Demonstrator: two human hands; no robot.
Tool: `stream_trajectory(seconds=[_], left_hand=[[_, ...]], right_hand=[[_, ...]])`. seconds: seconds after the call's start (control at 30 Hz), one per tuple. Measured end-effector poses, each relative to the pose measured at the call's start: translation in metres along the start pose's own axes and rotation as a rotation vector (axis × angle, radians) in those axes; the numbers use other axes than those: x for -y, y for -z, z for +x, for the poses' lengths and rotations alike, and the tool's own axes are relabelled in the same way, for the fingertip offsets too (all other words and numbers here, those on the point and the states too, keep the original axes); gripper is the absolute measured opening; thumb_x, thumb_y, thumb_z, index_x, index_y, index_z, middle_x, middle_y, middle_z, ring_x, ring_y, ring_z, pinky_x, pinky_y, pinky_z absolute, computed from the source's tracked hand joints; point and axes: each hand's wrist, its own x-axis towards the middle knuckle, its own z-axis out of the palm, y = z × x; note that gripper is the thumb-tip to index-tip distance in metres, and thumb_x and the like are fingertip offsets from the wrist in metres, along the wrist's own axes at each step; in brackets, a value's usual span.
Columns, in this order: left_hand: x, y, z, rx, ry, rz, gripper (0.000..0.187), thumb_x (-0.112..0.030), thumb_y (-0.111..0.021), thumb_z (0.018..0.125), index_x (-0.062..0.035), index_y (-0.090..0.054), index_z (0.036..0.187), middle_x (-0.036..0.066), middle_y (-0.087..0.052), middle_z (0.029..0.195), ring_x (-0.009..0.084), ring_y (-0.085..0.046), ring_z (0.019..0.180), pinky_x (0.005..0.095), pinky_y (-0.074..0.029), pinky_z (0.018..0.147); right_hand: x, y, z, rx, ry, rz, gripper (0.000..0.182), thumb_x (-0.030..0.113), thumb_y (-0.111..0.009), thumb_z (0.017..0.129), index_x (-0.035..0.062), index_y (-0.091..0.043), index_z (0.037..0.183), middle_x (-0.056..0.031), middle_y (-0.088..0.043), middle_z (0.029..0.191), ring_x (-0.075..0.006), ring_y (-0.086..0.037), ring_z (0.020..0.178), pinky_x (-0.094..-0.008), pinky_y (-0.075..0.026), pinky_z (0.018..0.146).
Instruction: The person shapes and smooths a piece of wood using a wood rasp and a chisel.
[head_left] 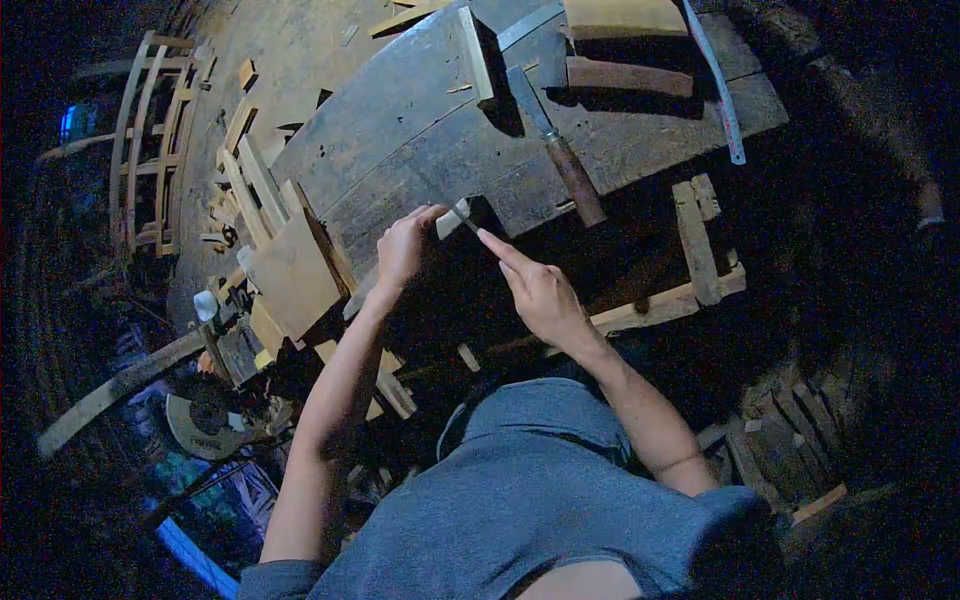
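Note:
At the near edge of the workbench [395, 180], my left hand [405, 248] is closed around a small pale block [452, 220]. My right hand [545, 295] is closed on the near end of a thin dark tool [466, 219], index finger stretched along it. The tool lies across the pale block and points up and left over the bench; its far end is blurred. Right of my hands, a chisel [562, 160] with a brown wooden handle lies on the bench, the handle reaching over the edge.
A squared wooden bar [480, 62], curved wooden pieces [630, 76] and a metal ruler [722, 90] lie farther back. Wood offcuts and a flat board [295, 275] are at the left. A wooden frame [700, 240] stands beyond the bench's right edge.

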Motion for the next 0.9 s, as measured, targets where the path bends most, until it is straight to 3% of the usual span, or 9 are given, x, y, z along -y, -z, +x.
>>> stream_trajectory(seconds=[0.07,0.23,0.3,0.37,0.43,0.57,0.63,0.7,0.9], left_hand=[[-0.003,-0.004,-0.005,-0.009,0.007,0.016,0.034,-0.009,-0.055,0.079,-0.0214,-0.063,0.11,0.006,-0.066,0.101,0.0315,-0.064,0.095,0.0417,-0.051,0.074],[-0.007,0.003,0.0,0.023,0.055,0.05,0.032,-0.016,-0.061,0.076,-0.0235,-0.065,0.107,0.004,-0.067,0.101,0.0295,-0.065,0.092,0.0406,-0.052,0.072],[0.001,-0.006,0.002,-0.003,0.052,0.048,0.032,-0.017,-0.063,0.075,-0.0236,-0.065,0.106,0.003,-0.068,0.099,0.0289,-0.065,0.09,0.0403,-0.052,0.071],[0.004,-0.009,0.0,-0.027,0.053,0.049,0.031,-0.019,-0.064,0.074,-0.0236,-0.066,0.105,0.003,-0.068,0.098,0.0283,-0.066,0.088,0.04,-0.052,0.07],[0.0,-0.01,-0.001,-0.072,0.023,0.096,0.031,-0.019,-0.065,0.074,-0.0241,-0.066,0.104,0.002,-0.069,0.096,0.0272,-0.066,0.085,0.0393,-0.053,0.067],[-0.003,-0.012,-0.002,-0.08,0.044,0.102,0.029,-0.02,-0.065,0.075,-0.0247,-0.066,0.103,0.001,-0.069,0.095,0.0255,-0.067,0.084,0.0387,-0.053,0.064],[-0.006,-0.019,-0.009,-0.216,-0.002,0.077,0.026,-0.019,-0.063,0.076,-0.0249,-0.067,0.101,0.0,-0.069,0.095,0.0244,-0.068,0.083,0.0381,-0.054,0.063],[-0.005,-0.023,-0.009,-0.213,-0.008,0.09,0.025,-0.019,-0.061,0.078,-0.0248,-0.067,0.101,0.0,-0.07,0.095,0.0237,-0.068,0.082,0.0378,-0.054,0.063],[-0.007,-0.036,-0.018,-0.272,0.034,0.171,0.021,-0.015,-0.056,0.083,-0.0221,-0.067,0.099,-0.002,-0.069,0.101,0.021,-0.068,0.084,0.0356,-0.055,0.064]], right_hand=[[-0.004,-0.008,0.014,-0.161,0.186,-0.058,0.04,0.011,-0.043,0.095,0.0109,-0.047,0.134,-0.0261,-0.059,0.106,-0.0407,-0.061,0.092,-0.0467,-0.049,0.07],[-0.01,-0.001,0.016,-0.303,0.31,-0.046,0.041,0.011,-0.044,0.095,0.0117,-0.045,0.136,-0.026,-0.059,0.106,-0.0401,-0.061,0.093,-0.0462,-0.05,0.073],[-0.014,-0.002,0.018,-0.138,0.119,-0.07,0.041,0.011,-0.043,0.095,0.0099,-0.044,0.136,-0.0255,-0.06,0.108,-0.0393,-0.06,0.095,-0.0457,-0.051,0.074],[-0.02,-0.008,0.041,-0.179,0.174,-0.116,0.041,0.013,-0.042,0.096,0.011,-0.044,0.137,-0.0242,-0.059,0.11,-0.0392,-0.06,0.095,-0.0465,-0.051,0.073],[-0.023,-0.011,0.059,-0.134,0.005,-0.04,0.041,0.012,-0.041,0.097,0.0132,-0.043,0.137,-0.0248,-0.055,0.12,-0.0391,-0.05,0.114,-0.0407,-0.047,0.089],[-0.019,-0.012,0.03,-0.2,0.137,-0.052,0.041,0.012,-0.043,0.096,0.0131,-0.044,0.137,-0.0237,-0.058,0.114,-0.0391,-0.059,0.099,-0.0475,-0.05,0.077],[-0.013,-0.008,0.017,-0.133,0.013,-0.027,0.04,0.013,-0.043,0.096,0.0135,-0.045,0.136,-0.0228,-0.058,0.115,-0.0398,-0.058,0.099,-0.0473,-0.05,0.078],[-0.02,-0.004,0.026,-0.113,0.102,0.01,0.042,0.011,-0.042,0.097,0.014,-0.042,0.138,-0.0229,-0.054,0.125,-0.0349,-0.051,0.118,-0.0384,-0.045,0.094],[-0.019,0.01,0.023,-0.033,0.0,-0.043,0.041,0.011,-0.041,0.096,0.0138,-0.044,0.137,-0.0224,-0.055,0.124,-0.0353,-0.05,0.118,-0.0377,-0.045,0.094]])
